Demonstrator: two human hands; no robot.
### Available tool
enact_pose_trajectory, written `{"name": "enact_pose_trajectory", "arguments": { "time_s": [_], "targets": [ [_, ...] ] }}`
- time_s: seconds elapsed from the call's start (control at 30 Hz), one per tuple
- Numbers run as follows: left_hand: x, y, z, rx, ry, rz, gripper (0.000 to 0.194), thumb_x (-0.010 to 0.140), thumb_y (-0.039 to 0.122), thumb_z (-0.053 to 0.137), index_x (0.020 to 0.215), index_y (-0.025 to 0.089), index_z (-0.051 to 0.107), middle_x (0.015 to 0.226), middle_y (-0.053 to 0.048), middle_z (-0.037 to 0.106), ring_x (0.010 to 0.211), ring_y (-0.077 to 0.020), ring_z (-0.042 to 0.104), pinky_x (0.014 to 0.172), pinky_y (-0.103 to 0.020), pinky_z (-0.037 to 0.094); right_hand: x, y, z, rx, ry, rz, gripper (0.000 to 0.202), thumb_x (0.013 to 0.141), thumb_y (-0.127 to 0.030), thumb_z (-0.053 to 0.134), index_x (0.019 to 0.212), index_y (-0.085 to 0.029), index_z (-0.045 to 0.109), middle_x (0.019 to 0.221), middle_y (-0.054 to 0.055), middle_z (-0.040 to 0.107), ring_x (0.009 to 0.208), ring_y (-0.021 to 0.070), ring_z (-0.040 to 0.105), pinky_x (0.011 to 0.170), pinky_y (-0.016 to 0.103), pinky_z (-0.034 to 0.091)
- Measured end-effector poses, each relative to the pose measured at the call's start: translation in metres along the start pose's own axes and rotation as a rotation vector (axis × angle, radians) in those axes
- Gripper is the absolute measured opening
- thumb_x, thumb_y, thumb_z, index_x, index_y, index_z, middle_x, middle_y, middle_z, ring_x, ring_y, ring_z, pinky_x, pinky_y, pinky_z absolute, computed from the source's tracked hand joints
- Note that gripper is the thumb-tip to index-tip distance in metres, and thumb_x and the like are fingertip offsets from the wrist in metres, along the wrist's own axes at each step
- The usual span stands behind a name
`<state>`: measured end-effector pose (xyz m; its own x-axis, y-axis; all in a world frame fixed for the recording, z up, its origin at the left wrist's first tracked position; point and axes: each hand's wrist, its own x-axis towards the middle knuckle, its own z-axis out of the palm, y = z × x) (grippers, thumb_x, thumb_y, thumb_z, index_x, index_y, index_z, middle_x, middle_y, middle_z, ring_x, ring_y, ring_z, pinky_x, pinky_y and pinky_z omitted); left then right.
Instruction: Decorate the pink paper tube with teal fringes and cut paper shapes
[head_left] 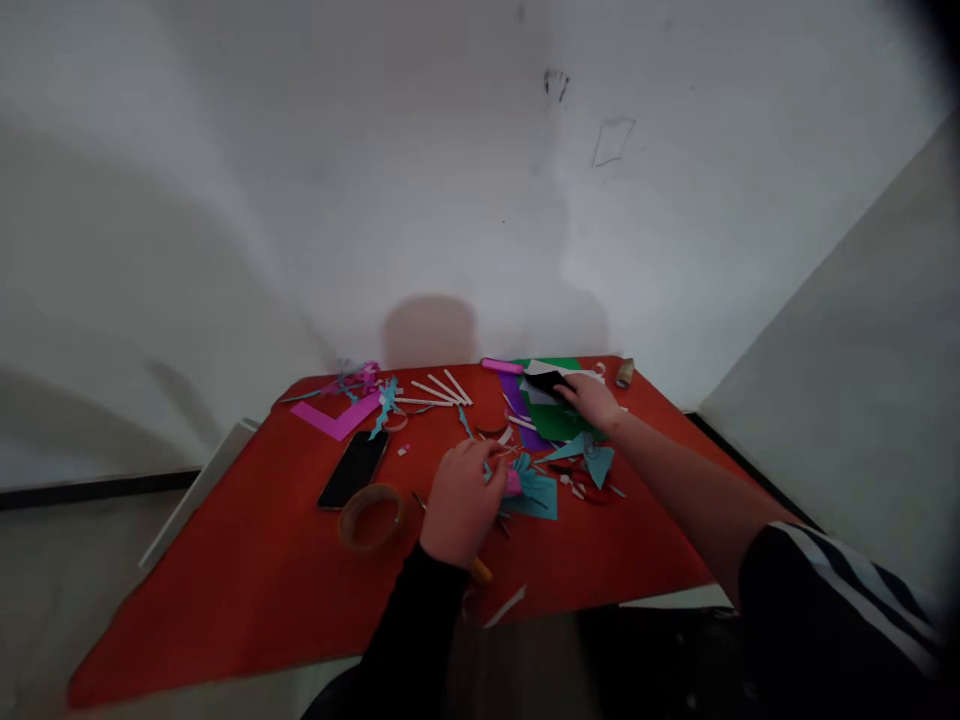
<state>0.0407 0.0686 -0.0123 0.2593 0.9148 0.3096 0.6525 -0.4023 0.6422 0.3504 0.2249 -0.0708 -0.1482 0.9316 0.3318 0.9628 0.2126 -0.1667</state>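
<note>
My left hand (465, 500) is at the middle of the red table (247, 590), its fingers curled against a pink and blue paper piece (519, 478) on a light blue sheet (545, 497). Whether those fingers grip the piece is hard to see. Farther back on the right, my right hand (592, 400) pinches the edge of a black sheet (546, 381), which lies over white, green (559, 422) and purple paper.
A phone (355, 470) and a tape roll (371, 518) lie on the left. White strips (442, 388), a pink paper corner (334, 418) and blue scraps (384, 408) are behind them. A small roll (625, 373) stands at the back right, before the wall.
</note>
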Motion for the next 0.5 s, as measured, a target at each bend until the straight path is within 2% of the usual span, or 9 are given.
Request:
{"name": "enact_pose_trajectory", "arguments": {
  "time_s": [0.1, 0.23, 0.33, 0.43, 0.5],
  "targets": [
    [0.000, -0.003, 0.000, -0.001, 0.007, -0.009, 0.020, 0.095, 0.026, 0.058, 0.109, 0.019, 0.070, 0.110, -0.009, 0.072, 0.108, -0.0248, 0.065, 0.099, -0.041, 0.048, -0.004, 0.001, -0.001, 0.033, 0.047, 0.045, 0.036, 0.103, -0.037, 0.046, 0.096, -0.015, 0.073, 0.096, 0.014, 0.074, 0.091, 0.0249, 0.065, 0.082, 0.033, 0.046],
    [-0.003, -0.001, -0.001, -0.047, -0.031, -0.011, 0.021, 0.097, 0.030, 0.055, 0.108, 0.020, 0.070, 0.108, -0.008, 0.074, 0.103, -0.0227, 0.066, 0.094, -0.036, 0.049, -0.023, -0.007, -0.025, 0.079, 0.177, 0.055, 0.040, 0.104, -0.030, 0.039, 0.123, -0.016, 0.071, 0.118, 0.015, 0.070, 0.112, 0.0265, 0.062, 0.098, 0.039, 0.047],
    [-0.011, 0.008, 0.001, -0.103, -0.245, 0.061, 0.020, 0.096, 0.030, 0.052, 0.102, 0.023, 0.071, 0.101, -0.004, 0.076, 0.094, -0.0204, 0.069, 0.086, -0.032, 0.050, -0.053, -0.022, -0.052, 0.199, 0.390, -0.028, 0.036, 0.099, -0.023, 0.046, 0.120, -0.022, 0.075, 0.112, 0.011, 0.071, 0.108, 0.0261, 0.063, 0.099, 0.042, 0.049],
    [-0.021, 0.018, 0.011, -0.015, -0.502, 0.145, 0.020, 0.093, 0.027, 0.053, 0.096, 0.024, 0.073, 0.094, -0.005, 0.077, 0.088, -0.0227, 0.071, 0.080, -0.033, 0.051, -0.095, -0.044, -0.077, 0.262, 0.537, -0.122, 0.032, 0.094, -0.021, 0.054, 0.113, -0.027, 0.078, 0.100, 0.008, 0.069, 0.100, 0.0256, 0.064, 0.091, 0.043, 0.053],
    [-0.028, 0.020, 0.019, 0.082, -0.570, 0.160, 0.019, 0.090, 0.025, 0.054, 0.090, 0.022, 0.074, 0.093, -0.008, 0.077, 0.088, -0.0255, 0.072, 0.079, -0.034, 0.052, -0.124, -0.059, -0.090, 0.246, 0.596, -0.180, 0.034, 0.090, -0.016, 0.059, 0.114, -0.030, 0.078, 0.095, 0.007, 0.066, 0.092, 0.0245, 0.063, 0.083, 0.041, 0.053]
  ]
}}
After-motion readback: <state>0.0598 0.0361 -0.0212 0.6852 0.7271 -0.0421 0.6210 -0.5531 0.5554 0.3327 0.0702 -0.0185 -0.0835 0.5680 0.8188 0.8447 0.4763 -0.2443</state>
